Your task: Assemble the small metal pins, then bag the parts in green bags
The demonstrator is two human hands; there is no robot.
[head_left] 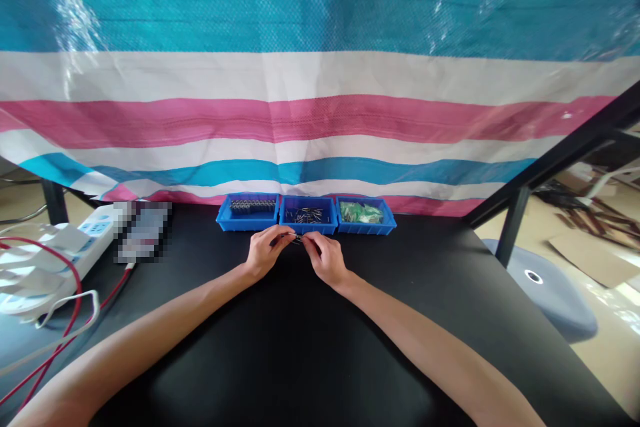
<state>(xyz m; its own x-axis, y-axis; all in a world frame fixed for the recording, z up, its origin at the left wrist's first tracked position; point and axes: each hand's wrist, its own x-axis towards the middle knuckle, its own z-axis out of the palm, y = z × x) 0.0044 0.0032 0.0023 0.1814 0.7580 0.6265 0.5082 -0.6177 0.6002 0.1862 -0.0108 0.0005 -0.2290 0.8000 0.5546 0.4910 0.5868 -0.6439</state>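
My left hand (265, 253) and my right hand (327, 257) meet over the black table, just in front of the middle blue bin (310, 228). Both are closed, thumb against fingers, on small thin metal pieces (298, 239) between the fingertips. These are too small for me to tell their exact kind. Loose thin metal pins or screws (311, 216) lie in the middle bin. Dark metal parts stand in rows in the left blue bin (249, 223). Green and whitish small pieces, perhaps bagged, fill part of the right blue bin (367, 229).
A white power strip (95, 230) with plugs, red and white cables (75, 280) and a pixelated device (143, 232) occupy the table's left side. Behind the bins hangs a striped plastic sheet (320, 120). A grey stool (550, 293) stands beyond the right edge.
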